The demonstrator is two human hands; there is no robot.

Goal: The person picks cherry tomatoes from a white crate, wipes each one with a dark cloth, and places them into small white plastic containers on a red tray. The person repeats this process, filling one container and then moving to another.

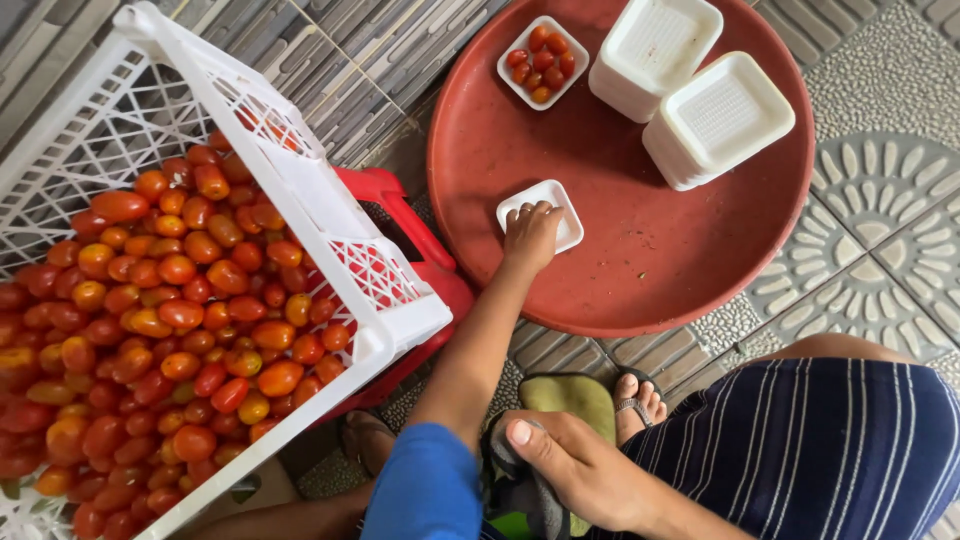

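Soft even daylight, sharp focus

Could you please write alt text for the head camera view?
The left hand rests on a small empty white tray on a round red platter. The right hand lies on dark cloth; a white crate holds tomatoes.

**Small Tray Met a Hand on the Red Platter**

Your left hand (pixel 530 235) rested its fingers on an empty white foam tray (pixel 545 212) lying on the round red platter (pixel 640 270). Your right hand (pixel 580 470) gripped a dark cloth (pixel 520 490) near your striped lap. A second small tray of cherry tomatoes (pixel 542 62) sat at the platter's far edge, beside two stacks of white foam trays (pixel 690 85). To your left, a tilted white plastic crate (pixel 330 230) brimmed with red and orange tomatoes (pixel 170 320), propped on a red stool (pixel 420 255).
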